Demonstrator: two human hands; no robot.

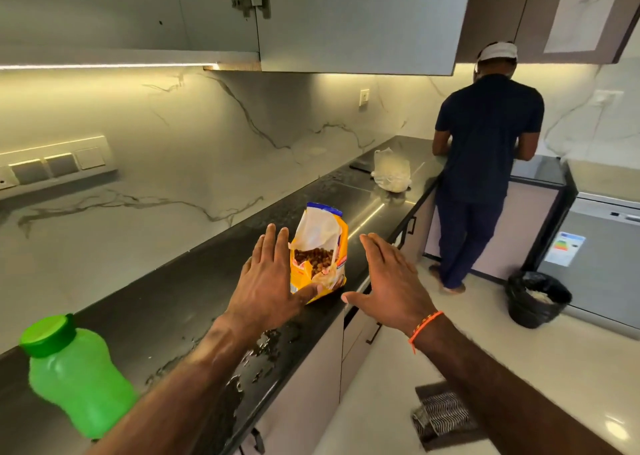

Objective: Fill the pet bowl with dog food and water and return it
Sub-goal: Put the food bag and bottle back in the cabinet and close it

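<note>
I have both hands spread flat, the left hand (265,281) thumb-touching and the right hand (388,281) just beside the open dog food bag (320,250) standing on the black countertop (173,302), framing it for a two-sided lift; the pet bowl is out of view

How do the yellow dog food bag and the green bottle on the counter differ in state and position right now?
The dog food bag stands open at the top, brown kibble showing; the green bottle is closed with its cap on. The bag sits between the left hand and right hand, the left thumb against it; the bottle stands apart, untouched. Both rest upright on the dark counter.
</note>
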